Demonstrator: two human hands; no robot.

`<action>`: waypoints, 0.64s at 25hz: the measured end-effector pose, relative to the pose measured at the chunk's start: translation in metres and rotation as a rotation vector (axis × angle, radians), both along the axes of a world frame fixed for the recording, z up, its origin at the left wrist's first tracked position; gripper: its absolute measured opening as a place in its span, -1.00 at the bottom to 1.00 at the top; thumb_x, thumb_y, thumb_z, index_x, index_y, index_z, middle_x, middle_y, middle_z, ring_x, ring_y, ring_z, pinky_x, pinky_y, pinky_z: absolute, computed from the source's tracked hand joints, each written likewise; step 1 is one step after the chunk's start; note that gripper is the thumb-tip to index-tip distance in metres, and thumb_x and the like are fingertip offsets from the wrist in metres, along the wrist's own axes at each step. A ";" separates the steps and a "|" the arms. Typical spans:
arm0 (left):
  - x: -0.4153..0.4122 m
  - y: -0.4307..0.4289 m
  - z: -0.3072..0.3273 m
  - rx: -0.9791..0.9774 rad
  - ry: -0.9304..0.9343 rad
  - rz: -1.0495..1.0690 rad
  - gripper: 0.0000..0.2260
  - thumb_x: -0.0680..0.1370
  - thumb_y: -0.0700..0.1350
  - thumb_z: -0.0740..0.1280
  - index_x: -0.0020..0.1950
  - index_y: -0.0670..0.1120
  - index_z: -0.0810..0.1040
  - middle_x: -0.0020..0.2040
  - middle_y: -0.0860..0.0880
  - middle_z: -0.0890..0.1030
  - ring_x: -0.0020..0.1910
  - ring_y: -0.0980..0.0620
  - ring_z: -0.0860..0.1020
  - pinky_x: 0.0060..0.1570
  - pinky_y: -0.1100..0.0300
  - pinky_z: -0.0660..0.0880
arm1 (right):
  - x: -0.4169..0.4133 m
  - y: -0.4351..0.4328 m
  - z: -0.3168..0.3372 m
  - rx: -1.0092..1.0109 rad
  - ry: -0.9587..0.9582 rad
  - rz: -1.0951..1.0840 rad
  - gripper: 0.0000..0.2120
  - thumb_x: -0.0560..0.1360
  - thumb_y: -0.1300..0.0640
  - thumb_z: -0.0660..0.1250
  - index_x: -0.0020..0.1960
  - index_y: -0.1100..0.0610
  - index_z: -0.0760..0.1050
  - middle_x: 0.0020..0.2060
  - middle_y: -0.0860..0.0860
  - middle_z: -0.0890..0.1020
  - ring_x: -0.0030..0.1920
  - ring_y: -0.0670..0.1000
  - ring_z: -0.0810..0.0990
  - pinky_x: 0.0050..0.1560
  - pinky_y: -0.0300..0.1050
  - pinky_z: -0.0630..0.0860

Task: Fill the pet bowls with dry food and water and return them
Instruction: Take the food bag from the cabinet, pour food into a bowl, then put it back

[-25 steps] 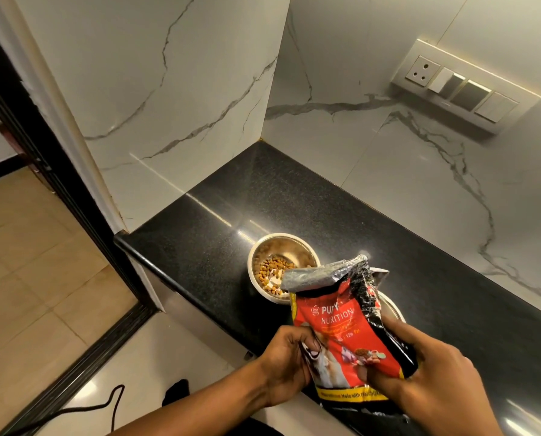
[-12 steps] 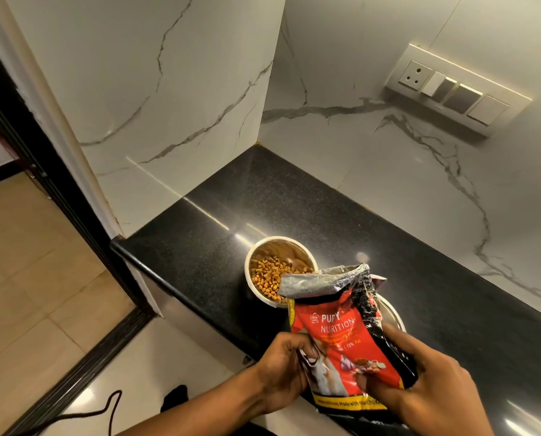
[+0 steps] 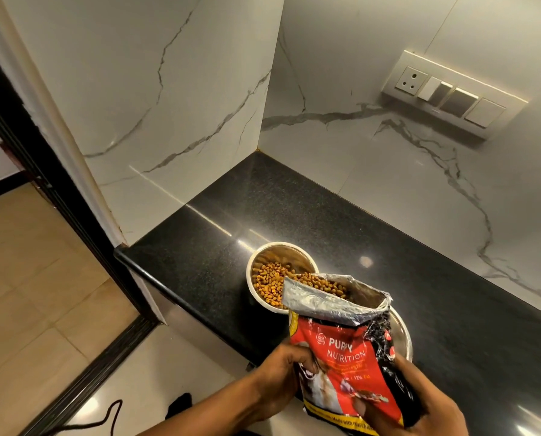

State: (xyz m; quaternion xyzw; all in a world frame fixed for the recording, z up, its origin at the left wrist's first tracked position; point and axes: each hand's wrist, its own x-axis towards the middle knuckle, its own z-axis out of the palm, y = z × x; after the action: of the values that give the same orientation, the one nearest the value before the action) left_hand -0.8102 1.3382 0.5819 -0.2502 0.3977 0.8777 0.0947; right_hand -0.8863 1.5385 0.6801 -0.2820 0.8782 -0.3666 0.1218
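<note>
A steel bowl (image 3: 264, 256) holding brown kibble stands on the black counter (image 3: 325, 221) near its front edge. I hold a red and black puppy food bag (image 3: 344, 350) over the bowl's near side, its torn silver mouth open and kibble showing inside. My left hand (image 3: 281, 376) grips the bag's lower left edge. My right hand (image 3: 420, 407) grips its lower right side. A second steel bowl (image 3: 403, 335) sits just behind the bag, mostly hidden; only its right rim shows.
White marble walls close the counter at the left and back, with a socket and switch panel (image 3: 451, 92) on the back wall. A dark door frame (image 3: 43, 171) and tiled floor lie to the left. A black cable (image 3: 105, 416) trails on the floor.
The bag has tipped back more upright, its mouth now open toward me. The bowl holds more kibble than a second ago.
</note>
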 end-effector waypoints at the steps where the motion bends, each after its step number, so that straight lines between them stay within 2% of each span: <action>1: 0.000 0.000 0.002 -0.019 0.008 0.002 -0.45 0.25 -0.27 0.29 0.23 -0.24 0.69 0.11 -0.18 0.77 0.09 -0.14 0.73 0.06 0.10 0.62 | 0.003 -0.003 0.001 -0.031 0.007 -0.022 -0.15 0.06 -0.28 0.73 0.30 -0.58 0.52 0.06 -0.51 0.70 0.10 -0.42 0.68 0.17 -0.54 0.52; 3: 0.000 -0.002 0.003 -0.036 0.022 0.021 -0.48 0.23 -0.29 0.28 0.18 -0.22 0.69 0.05 -0.18 0.78 0.00 -0.10 0.75 -0.06 0.15 0.64 | 0.006 -0.004 -0.002 -0.103 -0.004 -0.025 -0.15 0.06 -0.18 0.73 0.27 -0.60 0.53 0.04 -0.50 0.71 0.08 -0.42 0.69 0.14 -0.51 0.55; 5: 0.000 -0.003 0.002 -0.061 0.037 0.032 -0.48 0.22 -0.31 0.29 0.17 -0.24 0.66 0.00 -0.17 0.77 -0.03 -0.07 0.74 -0.08 0.15 0.63 | 0.009 -0.002 -0.007 -0.147 -0.020 0.006 -0.15 0.12 -0.07 0.77 0.34 -0.45 0.58 0.12 -0.33 0.76 0.15 -0.25 0.75 0.23 -0.19 0.66; 7: 0.001 -0.007 0.004 -0.108 0.046 0.050 -0.47 0.18 -0.31 0.34 0.16 -0.22 0.64 -0.04 -0.15 0.77 -0.04 -0.04 0.73 -0.07 0.15 0.62 | 0.010 0.000 -0.016 -0.207 -0.101 -0.036 -0.14 0.13 0.00 0.79 0.38 -0.32 0.61 0.18 -0.19 0.77 0.21 -0.12 0.76 0.24 0.12 0.69; 9: 0.003 -0.012 0.008 -0.198 0.080 0.059 -0.38 0.19 -0.33 0.36 0.27 -0.21 0.61 0.03 -0.16 0.77 0.06 -0.10 0.73 0.02 0.08 0.63 | 0.015 -0.003 -0.020 -0.246 -0.133 -0.094 -0.11 0.09 -0.12 0.80 0.40 -0.26 0.62 0.21 -0.12 0.77 0.22 -0.05 0.76 0.23 0.29 0.68; 10: 0.003 -0.015 0.010 -0.248 0.102 0.065 -0.35 0.21 -0.36 0.35 0.32 -0.21 0.59 0.07 -0.18 0.77 0.10 -0.12 0.72 0.06 0.05 0.63 | 0.015 -0.005 -0.024 -0.265 -0.139 -0.115 -0.10 0.07 -0.18 0.80 0.39 -0.26 0.62 0.20 -0.11 0.77 0.20 -0.02 0.77 0.22 0.32 0.69; 11: 0.003 -0.019 0.013 -0.288 0.110 0.073 -0.34 0.21 -0.38 0.34 0.34 -0.21 0.57 0.07 -0.18 0.77 0.09 -0.11 0.72 0.06 0.05 0.63 | 0.016 -0.006 -0.026 -0.285 -0.160 -0.128 -0.11 0.06 -0.15 0.80 0.37 -0.28 0.63 0.19 -0.10 0.78 0.17 -0.02 0.78 0.19 0.27 0.71; 13: 0.006 -0.026 0.020 -0.378 0.126 0.039 -0.32 0.20 -0.36 0.36 0.36 -0.22 0.53 0.01 -0.13 0.77 0.02 -0.05 0.71 -0.02 0.10 0.63 | 0.013 -0.012 -0.026 -0.291 -0.173 -0.122 -0.13 0.06 0.06 0.82 0.32 -0.26 0.66 0.18 -0.09 0.78 0.13 -0.05 0.79 0.16 0.04 0.73; 14: 0.005 -0.030 0.027 -0.393 0.143 0.028 -0.29 0.21 -0.34 0.39 0.39 -0.22 0.50 -0.01 -0.11 0.76 0.00 -0.02 0.71 -0.04 0.11 0.62 | 0.013 -0.014 -0.029 -0.273 -0.201 -0.109 -0.13 0.01 0.05 0.85 0.28 -0.22 0.68 0.19 -0.01 0.78 0.11 -0.06 0.79 0.13 -0.05 0.73; 16: 0.006 -0.038 0.045 -0.450 0.184 0.031 -0.28 0.26 -0.35 0.41 0.45 -0.21 0.44 0.00 -0.02 0.78 0.01 0.06 0.72 -0.02 0.16 0.64 | 0.014 -0.016 -0.029 -0.224 -0.304 -0.031 -0.14 -0.28 -0.26 0.82 -0.01 -0.09 0.75 0.05 0.31 0.77 -0.12 -0.06 0.80 -0.12 -0.18 0.71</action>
State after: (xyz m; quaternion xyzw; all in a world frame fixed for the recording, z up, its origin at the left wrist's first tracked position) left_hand -0.8039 1.3000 0.6271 -0.1899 0.5863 0.7874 -0.0137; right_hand -0.8725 1.5225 0.6507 -0.2218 0.8076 -0.5022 0.2153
